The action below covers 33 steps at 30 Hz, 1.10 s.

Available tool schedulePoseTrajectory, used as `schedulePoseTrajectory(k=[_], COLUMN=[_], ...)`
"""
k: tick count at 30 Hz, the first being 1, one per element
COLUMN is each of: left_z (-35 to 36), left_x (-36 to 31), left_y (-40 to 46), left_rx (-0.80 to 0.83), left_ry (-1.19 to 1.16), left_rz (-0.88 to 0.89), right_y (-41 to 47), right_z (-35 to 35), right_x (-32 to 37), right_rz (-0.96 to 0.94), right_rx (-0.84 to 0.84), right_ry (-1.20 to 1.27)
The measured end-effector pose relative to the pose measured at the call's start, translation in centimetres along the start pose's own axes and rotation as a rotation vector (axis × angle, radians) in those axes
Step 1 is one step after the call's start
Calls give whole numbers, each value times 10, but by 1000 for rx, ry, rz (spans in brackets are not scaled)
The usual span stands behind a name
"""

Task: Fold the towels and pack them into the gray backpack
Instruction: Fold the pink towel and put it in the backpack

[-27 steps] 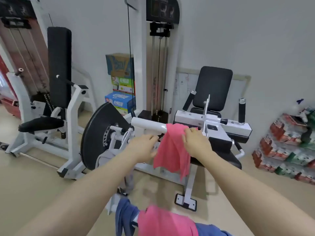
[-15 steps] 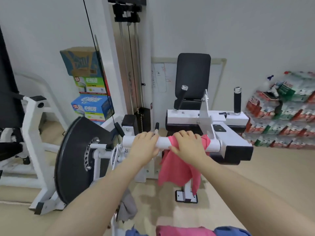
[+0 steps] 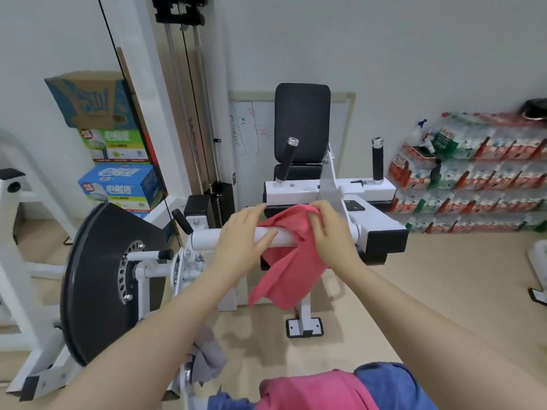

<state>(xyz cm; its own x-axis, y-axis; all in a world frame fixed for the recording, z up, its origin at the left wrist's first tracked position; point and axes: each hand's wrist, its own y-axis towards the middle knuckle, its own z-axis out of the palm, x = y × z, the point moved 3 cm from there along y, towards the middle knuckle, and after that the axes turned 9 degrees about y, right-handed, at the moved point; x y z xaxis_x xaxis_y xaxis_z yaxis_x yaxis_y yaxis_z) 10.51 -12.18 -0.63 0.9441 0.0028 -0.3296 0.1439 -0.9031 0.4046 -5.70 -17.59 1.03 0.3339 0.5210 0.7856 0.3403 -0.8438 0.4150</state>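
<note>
A pink-red towel (image 3: pixel 291 267) hangs over the white padded bar (image 3: pixel 278 236) of a gym machine in the middle of the head view. My right hand (image 3: pixel 333 229) pinches the towel's upper right edge above the bar. My left hand (image 3: pixel 244 235) rests on the bar with its fingers on the towel's left edge. At the bottom edge lie a pink towel (image 3: pixel 313 392) and a blue towel (image 3: pixel 393 386). A grey cloth (image 3: pixel 207 358) hangs low on the machine frame. No gray backpack is in view.
The black weight disc (image 3: pixel 97 279) stands to the left of the bar. Behind it are stacked cartons (image 3: pixel 118 184) and the weight stack's cables. A black seat back (image 3: pixel 302 119) faces me. Packs of bottles (image 3: pixel 473 179) line the right wall. Beige floor lies to the right.
The view has come closer to the bar. My right hand has lifted the towel's top edge off the bar, and my left hand has slid right onto the towel's left edge.
</note>
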Motion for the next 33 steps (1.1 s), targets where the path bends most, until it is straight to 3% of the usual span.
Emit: schedulePoseTrajectory(k=[4, 8, 12, 16, 20, 25, 28, 33], left_z=[-28, -38, -28, 8, 61, 110, 134, 193], left_x=[-71, -159, -262, -348, -431, -513, -560, -615], left_y=[-1, -11, -33, -51, -61, -53, -38, 18], left_rx=[-44, -64, 57, 217, 424, 373, 319, 306], left_ry=[-188, -452, -775, -998, -884, -537, -501, -644], left_rz=[220, 213, 228, 163, 132, 255, 304, 272], right_y=[-19, -51, -95, -133, -179, -208, -207, -193], right_z=[-58, -138, -227, -298, -377, -453, -499, -571], right_x=[27, 49, 43, 5, -49, -107, -149, -218], right_rz=[-30, -126, -218, -180, -155, -165, -43, 198], right_rx=[-120, -188, -138, -119, -96, -10, -41, -138], right_ry=[253, 328, 252, 19, -378, -682, -721, -555])
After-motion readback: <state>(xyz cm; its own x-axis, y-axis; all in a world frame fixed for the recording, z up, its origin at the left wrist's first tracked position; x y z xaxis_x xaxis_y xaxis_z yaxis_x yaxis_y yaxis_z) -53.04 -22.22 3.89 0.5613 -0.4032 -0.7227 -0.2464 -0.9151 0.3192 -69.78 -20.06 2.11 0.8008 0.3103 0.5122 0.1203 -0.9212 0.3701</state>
